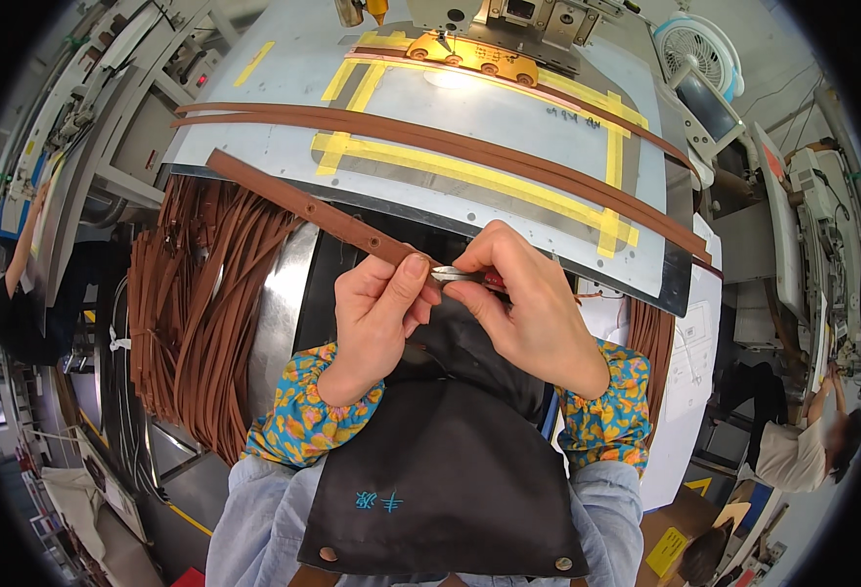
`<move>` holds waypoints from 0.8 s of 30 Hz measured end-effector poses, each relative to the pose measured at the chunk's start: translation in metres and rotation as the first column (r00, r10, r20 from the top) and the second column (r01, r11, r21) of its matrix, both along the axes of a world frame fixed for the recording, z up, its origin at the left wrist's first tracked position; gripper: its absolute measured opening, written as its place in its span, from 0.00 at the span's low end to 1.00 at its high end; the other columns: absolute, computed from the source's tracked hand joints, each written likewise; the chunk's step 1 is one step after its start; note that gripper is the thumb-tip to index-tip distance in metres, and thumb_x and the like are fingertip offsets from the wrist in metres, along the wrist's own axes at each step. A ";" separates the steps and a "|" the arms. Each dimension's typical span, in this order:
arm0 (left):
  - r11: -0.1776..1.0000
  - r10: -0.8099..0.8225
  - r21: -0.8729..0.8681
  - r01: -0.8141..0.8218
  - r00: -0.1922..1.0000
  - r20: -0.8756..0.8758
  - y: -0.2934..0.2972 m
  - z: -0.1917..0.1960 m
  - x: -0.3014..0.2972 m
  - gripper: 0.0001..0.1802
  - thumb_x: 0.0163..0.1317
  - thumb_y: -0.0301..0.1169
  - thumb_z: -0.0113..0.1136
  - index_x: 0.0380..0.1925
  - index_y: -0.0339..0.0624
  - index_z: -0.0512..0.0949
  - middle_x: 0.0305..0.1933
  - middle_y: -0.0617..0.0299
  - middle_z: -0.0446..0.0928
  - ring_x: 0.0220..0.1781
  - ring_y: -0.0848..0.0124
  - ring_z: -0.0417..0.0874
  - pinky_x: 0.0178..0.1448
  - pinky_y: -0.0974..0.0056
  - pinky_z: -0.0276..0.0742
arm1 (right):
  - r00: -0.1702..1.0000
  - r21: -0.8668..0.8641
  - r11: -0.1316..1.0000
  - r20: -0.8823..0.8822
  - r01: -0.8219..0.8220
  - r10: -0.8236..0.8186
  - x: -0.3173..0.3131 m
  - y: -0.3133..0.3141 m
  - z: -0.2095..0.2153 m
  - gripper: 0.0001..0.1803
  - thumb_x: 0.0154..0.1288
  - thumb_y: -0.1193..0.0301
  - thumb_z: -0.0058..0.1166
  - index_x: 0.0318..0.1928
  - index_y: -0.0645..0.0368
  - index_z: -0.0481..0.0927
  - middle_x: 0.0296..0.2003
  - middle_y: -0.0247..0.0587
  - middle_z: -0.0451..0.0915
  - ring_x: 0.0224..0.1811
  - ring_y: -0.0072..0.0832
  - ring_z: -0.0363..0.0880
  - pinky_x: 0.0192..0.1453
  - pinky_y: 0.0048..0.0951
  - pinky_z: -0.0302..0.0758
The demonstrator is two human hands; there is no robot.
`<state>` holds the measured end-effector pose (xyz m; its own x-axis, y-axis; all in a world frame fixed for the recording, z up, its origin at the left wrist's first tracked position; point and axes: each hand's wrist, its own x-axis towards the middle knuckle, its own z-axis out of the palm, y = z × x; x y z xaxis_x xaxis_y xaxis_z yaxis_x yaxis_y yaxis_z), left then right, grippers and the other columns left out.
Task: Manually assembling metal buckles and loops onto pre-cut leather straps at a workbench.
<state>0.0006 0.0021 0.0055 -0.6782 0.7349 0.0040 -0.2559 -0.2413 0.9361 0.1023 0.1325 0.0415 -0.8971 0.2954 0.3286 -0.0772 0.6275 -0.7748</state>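
A brown leather strap (298, 202) with small round holes slants down from the upper left into my left hand (379, 308). Thumb and fingers are closed on its near end. My right hand (533, 303) pinches small silver-bladed snips (452, 274), with a bit of red showing by the fingers. The blades meet the strap's end beside my left thumb; whether they are cutting cannot be made out. Both hands are close together above my black apron (440, 470), in front of the table edge.
Long brown straps (450, 157) cross the white worktable (244, 83), marked with yellow tape. A lit sewing machine (518, 24) stands at the far side. A thick strap bundle (191, 313) hangs left, another (650, 352) right. A fan (696, 54) is far right; people work at both sides.
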 end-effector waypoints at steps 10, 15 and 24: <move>1.000 0.005 -0.004 -0.005 0.999 0.046 -0.001 0.003 -0.002 0.13 0.68 0.35 0.49 0.36 0.34 0.75 0.22 0.62 0.75 0.16 0.81 0.70 0.16 0.79 0.60 | 0.981 -0.702 0.689 -0.182 -0.180 0.070 0.003 0.001 -0.017 0.05 0.64 0.81 0.50 0.38 0.65 0.68 0.33 0.34 0.71 0.35 0.15 0.73 0.39 0.18 0.72; 1.000 0.023 0.001 -0.023 0.999 0.028 -0.001 0.005 0.001 0.13 0.68 0.35 0.49 0.35 0.35 0.75 0.22 0.62 0.75 0.15 0.81 0.69 0.16 0.80 0.59 | 0.976 -0.741 0.637 -0.190 -0.211 0.102 0.004 0.000 -0.017 0.05 0.65 0.81 0.49 0.38 0.65 0.68 0.35 0.34 0.69 0.35 0.15 0.71 0.39 0.16 0.70; 0.994 0.106 -0.023 -0.105 0.993 0.046 -0.001 0.003 -0.002 0.14 0.68 0.37 0.51 0.29 0.37 0.76 0.20 0.63 0.75 0.16 0.83 0.69 0.16 0.79 0.60 | 0.949 -0.663 0.699 -0.309 -0.267 0.070 0.013 0.006 0.002 0.13 0.59 0.79 0.58 0.41 0.61 0.68 0.35 0.32 0.68 0.29 0.12 0.61 0.29 0.13 0.58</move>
